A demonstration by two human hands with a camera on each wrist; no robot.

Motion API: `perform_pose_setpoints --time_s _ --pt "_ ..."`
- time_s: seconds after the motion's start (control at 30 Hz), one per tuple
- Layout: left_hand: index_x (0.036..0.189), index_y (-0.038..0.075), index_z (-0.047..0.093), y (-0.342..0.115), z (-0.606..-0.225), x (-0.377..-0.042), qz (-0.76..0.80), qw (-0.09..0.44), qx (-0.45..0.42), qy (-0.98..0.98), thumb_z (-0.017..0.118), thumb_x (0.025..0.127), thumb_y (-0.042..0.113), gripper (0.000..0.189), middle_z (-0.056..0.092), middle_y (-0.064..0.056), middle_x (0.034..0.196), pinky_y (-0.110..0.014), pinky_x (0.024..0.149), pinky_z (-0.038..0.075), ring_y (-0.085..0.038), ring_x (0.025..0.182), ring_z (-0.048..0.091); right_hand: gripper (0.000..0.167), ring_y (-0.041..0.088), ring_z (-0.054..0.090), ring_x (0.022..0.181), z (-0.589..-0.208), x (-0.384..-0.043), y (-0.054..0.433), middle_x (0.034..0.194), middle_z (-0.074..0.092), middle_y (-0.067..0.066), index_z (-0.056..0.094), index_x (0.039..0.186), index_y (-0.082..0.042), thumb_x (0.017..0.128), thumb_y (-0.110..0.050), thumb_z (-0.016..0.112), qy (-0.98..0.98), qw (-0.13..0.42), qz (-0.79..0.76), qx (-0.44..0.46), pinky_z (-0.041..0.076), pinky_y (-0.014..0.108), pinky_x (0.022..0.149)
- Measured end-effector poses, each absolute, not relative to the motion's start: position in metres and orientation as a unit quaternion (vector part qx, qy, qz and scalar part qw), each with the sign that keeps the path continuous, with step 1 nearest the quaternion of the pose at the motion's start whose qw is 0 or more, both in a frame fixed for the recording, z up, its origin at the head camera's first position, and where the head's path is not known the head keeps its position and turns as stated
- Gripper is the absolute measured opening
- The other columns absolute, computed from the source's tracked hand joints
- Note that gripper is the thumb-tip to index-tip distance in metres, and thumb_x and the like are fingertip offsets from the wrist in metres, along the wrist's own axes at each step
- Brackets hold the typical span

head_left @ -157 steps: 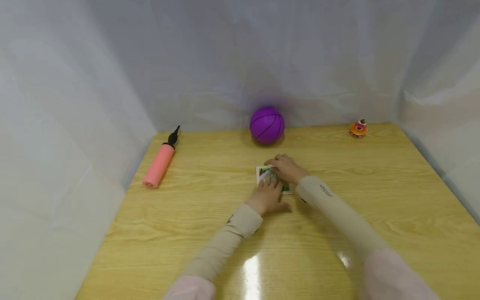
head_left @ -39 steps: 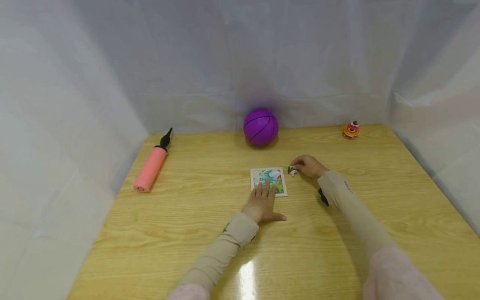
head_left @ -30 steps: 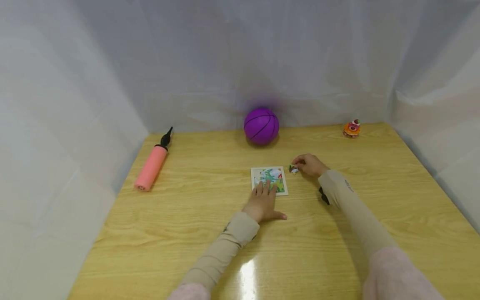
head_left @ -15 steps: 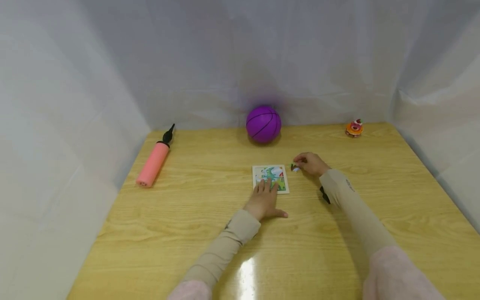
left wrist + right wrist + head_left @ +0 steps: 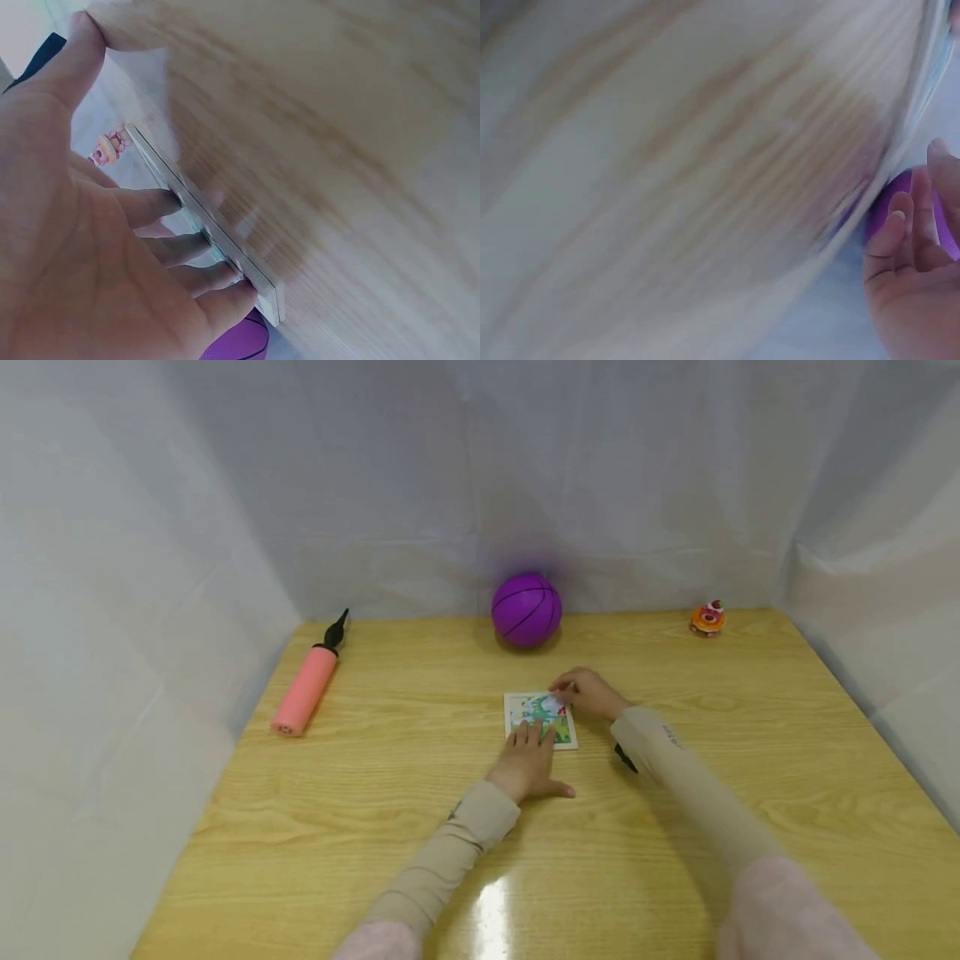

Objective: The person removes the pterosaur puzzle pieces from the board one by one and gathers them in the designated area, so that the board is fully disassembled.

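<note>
A small square jigsaw puzzle (image 5: 507, 714) with a pale frame and a green dinosaur picture lies at mid-table. My left hand (image 5: 525, 764) rests straight fingers on its near part, thumb spread to the right. In the left wrist view, the fingertips touch the face beside the puzzle's edge (image 5: 266, 296). My right hand (image 5: 588, 693) is at the puzzle's upper right corner, thumb and fingers bent together in a pinch. The puzzle piece it held a moment ago is mostly hidden by the fingers. Curled fingers of the right hand (image 5: 911, 255) show in the right wrist view.
Behind the puzzle a purple ball (image 5: 527, 610) sits against the white sheet (image 5: 390, 485). A pink hand pump (image 5: 306, 689) with a black nozzle lies at the left. A small orange and pink toy (image 5: 707, 618) stands at the back right of the wooden table (image 5: 360, 793).
My right hand, earlier pinching a puzzle piece right of the puzzle, has moved left to its upper right corner. The left hand has stayed in place over the last second.
</note>
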State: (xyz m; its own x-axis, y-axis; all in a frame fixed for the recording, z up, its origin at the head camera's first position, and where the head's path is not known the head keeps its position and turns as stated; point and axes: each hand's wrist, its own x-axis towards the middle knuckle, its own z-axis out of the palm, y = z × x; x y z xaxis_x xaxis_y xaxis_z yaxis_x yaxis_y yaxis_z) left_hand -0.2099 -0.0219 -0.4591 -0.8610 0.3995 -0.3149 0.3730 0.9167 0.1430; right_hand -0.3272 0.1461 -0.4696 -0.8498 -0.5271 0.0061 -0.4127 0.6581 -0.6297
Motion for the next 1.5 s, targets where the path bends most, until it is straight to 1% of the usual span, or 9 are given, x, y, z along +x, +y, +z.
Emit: perform_pose_setpoints --time_s 0.17,0.27,0.43,0.67,0.87,1.0,1.2,1.5 --pt "0.156 0.01 0.021 -0.022 -0.458 -0.209 0.032 0.166 0.206 0.964 0.062 0.08 0.069 0.105 0.014 -0.016 0.164 -0.044 0.122 0.024 -0.036 0.151 0.018 0.024 0.027 0.058 0.095 -0.466 -0.327 0.125 0.107 0.066 0.018 0.068 0.117 0.0 0.096 -0.005 0.058 0.901 0.102 -0.269 -0.325 0.049 0.043 0.089" --pt "0.156 0.01 0.02 -0.023 -0.458 -0.209 0.032 0.165 0.208 0.963 0.062 0.081 0.069 0.105 0.014 -0.016 0.164 -0.045 0.122 0.024 -0.036 0.151 0.017 0.025 0.027 0.056 0.099 -0.465 -0.326 0.117 0.109 0.065 0.017 0.069 0.118 -0.003 0.096 -0.006 0.058 0.901 0.109 -0.243 -0.343 0.046 0.043 0.093" --pt "0.156 0.009 0.02 -0.022 -0.459 -0.208 0.028 0.165 0.211 0.963 0.061 0.081 0.07 0.104 0.013 -0.017 0.164 -0.045 0.122 0.025 -0.036 0.151 0.016 0.027 0.03 0.053 0.105 -0.466 -0.324 0.112 0.113 0.062 0.018 0.068 0.121 -0.005 0.096 -0.006 0.058 0.904 0.124 -0.238 -0.331 0.044 0.047 0.098" --pt "0.156 0.01 0.019 -0.021 -0.458 -0.209 0.024 0.165 0.212 0.963 0.06 0.081 0.07 0.105 0.013 -0.015 0.164 -0.045 0.122 0.024 -0.035 0.151 0.016 0.026 0.03 0.052 0.105 -0.465 -0.323 0.115 0.114 0.059 0.019 0.068 0.12 -0.004 0.096 -0.004 0.057 0.902 0.134 -0.265 -0.314 0.043 0.048 0.097" --pt "0.156 0.009 0.019 -0.021 -0.457 -0.208 0.024 0.164 0.212 0.963 0.061 0.081 0.07 0.105 0.014 -0.015 0.164 -0.045 0.122 0.024 -0.035 0.151 0.017 0.026 0.037 0.047 0.117 -0.464 -0.323 0.115 0.123 0.051 0.023 0.067 0.121 -0.006 0.097 -0.005 0.056 0.906 0.149 -0.271 -0.287 0.038 0.054 0.106" --pt "0.156 0.009 0.019 -0.022 -0.456 -0.207 0.025 0.167 0.211 0.963 0.061 0.081 0.069 0.105 0.014 -0.015 0.164 -0.044 0.122 0.024 -0.034 0.151 0.017 0.026 0.039 0.044 0.123 -0.466 -0.322 0.114 0.128 0.049 0.024 0.067 0.12 -0.006 0.097 -0.004 0.055 0.907 0.15 -0.274 -0.282 0.034 0.056 0.11" --pt "0.156 0.01 0.019 -0.021 -0.457 -0.206 0.029 0.174 0.207 0.962 0.061 0.081 0.069 0.104 0.014 -0.015 0.164 -0.044 0.122 0.024 -0.034 0.151 0.016 0.026 0.041 0.043 0.125 -0.466 -0.319 0.114 0.129 0.049 0.025 0.067 0.12 -0.005 0.097 -0.004 0.055 0.904 0.148 -0.282 -0.286 0.032 0.058 0.111" --pt "0.157 0.011 0.019 -0.022 -0.458 -0.208 0.026 0.174 0.204 0.963 0.061 0.081 0.07 0.104 0.013 -0.014 0.164 -0.044 0.123 0.022 -0.033 0.151 0.015 0.026 0.039 0.046 0.123 -0.47 -0.326 0.115 0.127 0.053 0.023 0.066 0.119 -0.004 0.096 -0.003 0.055 0.898 0.138 -0.282 -0.308 0.033 0.057 0.111"
